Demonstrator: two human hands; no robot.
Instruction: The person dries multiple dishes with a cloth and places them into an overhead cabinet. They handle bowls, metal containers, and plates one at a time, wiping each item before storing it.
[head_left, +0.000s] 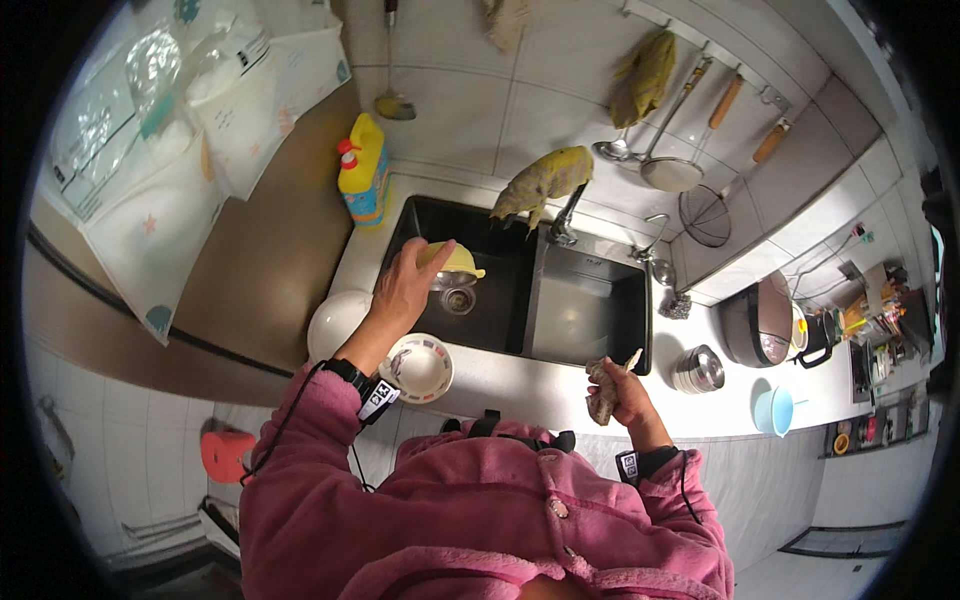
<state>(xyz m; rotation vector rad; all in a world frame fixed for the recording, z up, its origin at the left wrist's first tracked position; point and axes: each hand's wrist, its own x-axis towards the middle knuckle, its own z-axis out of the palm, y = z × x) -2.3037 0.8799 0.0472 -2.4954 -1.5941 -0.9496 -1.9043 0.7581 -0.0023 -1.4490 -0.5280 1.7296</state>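
In my left hand is a yellow bowl, tilted over the left basin of the dark double sink. A metallic surface shows at the bowl's lower side, near the sink drain. My right hand grips a crumpled, greyish cloth in front of the sink's right basin. By my left forearm, a patterned white bowl and a larger white bowl rest on the counter. A yellowish cloth drapes over the faucet.
A yellow detergent bottle stands left of the sink. Stacked metal bowls, a light-blue cup and a dark rice cooker occupy the right counter. Ladles and strainers hang on the tiled wall. A brown panel borders the left.
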